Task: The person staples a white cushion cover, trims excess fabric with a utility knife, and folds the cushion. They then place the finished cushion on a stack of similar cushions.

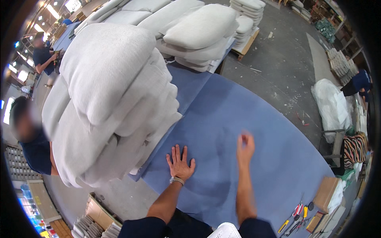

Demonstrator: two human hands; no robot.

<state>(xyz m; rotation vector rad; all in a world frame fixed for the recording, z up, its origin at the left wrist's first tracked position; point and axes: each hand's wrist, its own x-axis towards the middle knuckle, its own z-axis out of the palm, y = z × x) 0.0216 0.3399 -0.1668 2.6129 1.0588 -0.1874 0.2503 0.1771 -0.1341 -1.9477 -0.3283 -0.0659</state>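
My left hand (181, 164) lies flat with its fingers spread on a blue-covered tabletop (270, 174), a metal-banded watch (176, 180) on its wrist. To its right, my right hand (246, 146) is raised over the same blue surface, smeared by motion. Its fingers look curled together, and whatever they may hold is too blurred to make out. Left of my hands rises a tall stack of white fabric-covered cushions (111, 71), its lower layers bulging over the table edge. Faint shadows and creases show in the blue covering between my hands.
More white cushions (202, 25) are piled at the far end. Pliers and a yellow cutter (283, 226) lie at the near right edge, beside a cardboard box (327, 194). One person (35, 146) stands close behind the stack; others work farther off. A plastic-wrapped bundle (331, 105) stands right.
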